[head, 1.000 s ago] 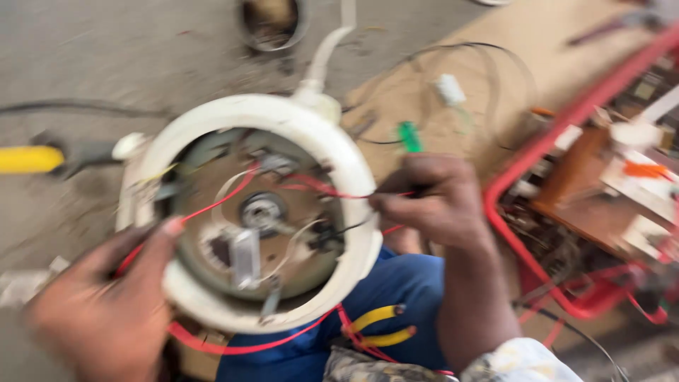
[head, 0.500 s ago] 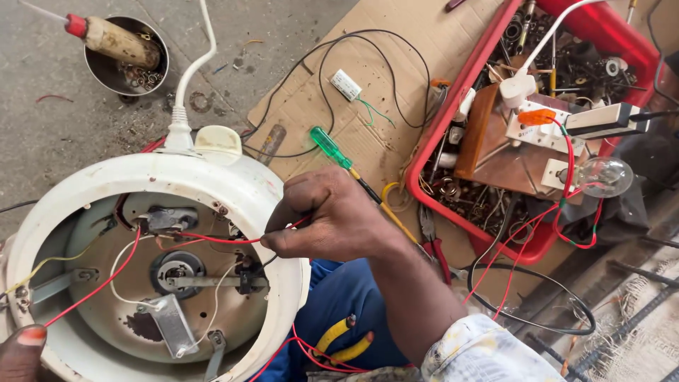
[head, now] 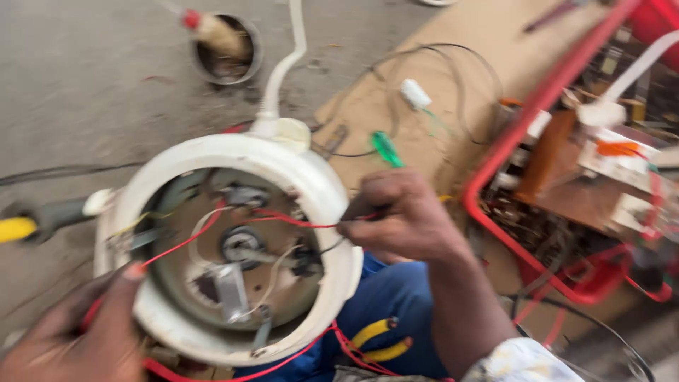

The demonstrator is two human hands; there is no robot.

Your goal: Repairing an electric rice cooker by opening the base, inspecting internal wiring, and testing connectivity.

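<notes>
Item: round white appliance base (head: 233, 247), turned underside-up, resting over the person's lap above blue cloth (head: 396, 311), floor beneath. Inner cavity open, showing a central metal hub (head: 242, 244), a small metal bracket (head: 230, 290), loose white leads and 2 red wires.

Right hand (head: 407, 223): fingers pressed together, pinching a dark slim tool or probe (head: 364, 212) at the rim's right side; a red wire (head: 297, 223) runs from that pinch across the cavity. Whether the tip touches a terminal cannot be told; the frame is blurred.

Left hand (head: 78, 332): lower left, curled about the rim, thumb laid near a second red wire (head: 177, 247). Grip partly out of frame, so its exact closure cannot be told.

Attached: white power cord (head: 283, 71) leaving the top of the base.

Surroundings: green-handled screwdriver (head: 385, 148) on a sheet of cardboard (head: 460, 85); red plastic crate (head: 523, 134) of electrical scrap at right; small round tin (head: 226, 49) with a brush at top; yellow-handled tool (head: 28, 226) at left.

Step in hand, as judged: working or probing the internal wiring, base steadied by the left hand.

Next move calls for: a steady base, fine placement of the pinched tip on 1 contact, red wires kept from tangling.
</notes>
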